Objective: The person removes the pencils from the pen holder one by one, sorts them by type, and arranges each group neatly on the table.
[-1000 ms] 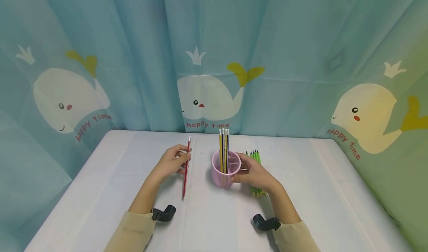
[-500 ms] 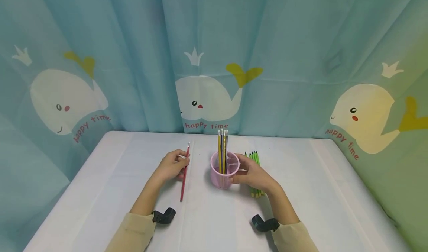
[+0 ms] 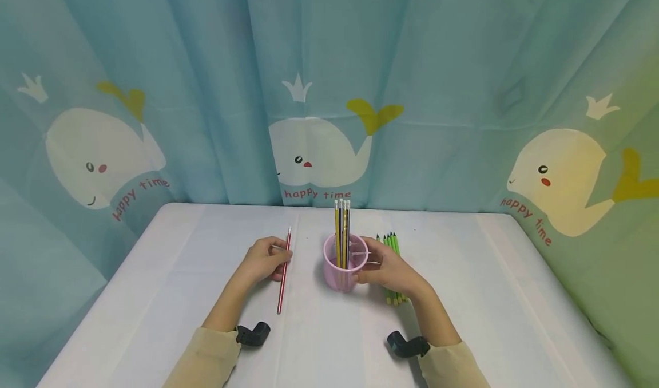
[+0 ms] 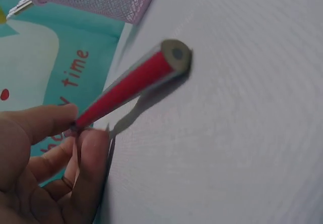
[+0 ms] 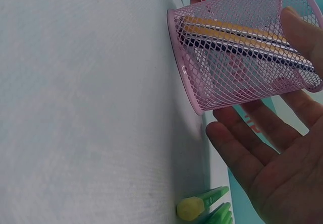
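left grip: the person's left grip (image 3: 264, 262) is grasping the red pencil (image 3: 282, 288), pinched between thumb and fingers.
red pencil: left of the cup and apart from it, white-tipped end pointing away from the person; contact with the counter cannot be told.
right grip: the right grip (image 3: 389, 270) is grasping the pink mesh cup (image 3: 329, 276) from its right side, thumb over the wall near the rim.
cup: upright on the counter (image 3: 463, 273), dividers visible inside.
cup contents: yellow and dark pencils (image 3: 344, 233), standing, white-tipped ends up.
green pencils: several green pencils (image 3: 396, 245) lie right of the cup, dark points away from the person, partly hidden by the right grip.
backdrop: blue-green curtain (image 3: 453, 62) printed with whales.
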Tool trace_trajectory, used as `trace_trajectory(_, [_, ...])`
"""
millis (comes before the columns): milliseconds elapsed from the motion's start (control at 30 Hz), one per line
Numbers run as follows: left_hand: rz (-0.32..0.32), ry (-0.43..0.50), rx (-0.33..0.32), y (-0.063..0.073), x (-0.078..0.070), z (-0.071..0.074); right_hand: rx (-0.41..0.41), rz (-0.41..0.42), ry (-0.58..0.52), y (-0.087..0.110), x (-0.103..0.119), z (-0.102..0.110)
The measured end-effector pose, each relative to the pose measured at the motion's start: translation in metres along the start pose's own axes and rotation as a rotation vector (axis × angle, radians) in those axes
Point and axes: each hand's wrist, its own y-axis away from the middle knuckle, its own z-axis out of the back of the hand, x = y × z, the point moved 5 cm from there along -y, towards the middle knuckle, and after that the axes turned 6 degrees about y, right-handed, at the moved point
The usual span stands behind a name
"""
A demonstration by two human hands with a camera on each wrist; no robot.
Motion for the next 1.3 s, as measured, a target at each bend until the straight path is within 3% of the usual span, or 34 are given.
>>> trace_trajectory(300, [-0.010, -0.135, -0.050, -0.001, 0.001, 0.004, -0.002, 0.011, 0.000, -0.002, 0.002, 0.000])
trace_trajectory(667, [-0.021, -0.126, -0.034, 0.001, -0.002, 0.004, -0.008, -0.018, -0.003, 0.000, -0.002, -0.002])
trace_trajectory(800, [-0.058, -0.048, -0.025, 0.001, -0.011, 0.004, -0.012, -0.010, 0.006, 0.000, -0.002, -0.001])
trace_trajectory(1067, [-0.198, 0.257, 0.088, 0.006, -0.037, -0.012, 0.002, 0.002, -0.009, 0.000, -0.001, -0.002])
trace_trajectory(1200, [-0.282, 0.298, 0.109, 0.012, -0.048, -0.025, -0.004, 0.000, -0.011, 0.000, -0.001, -0.002])
trace_trajectory(1300, [-0.363, 0.241, 0.125, 0.016, -0.053, -0.036, -0.011, 0.002, -0.013, 0.000, 0.000, -0.001])
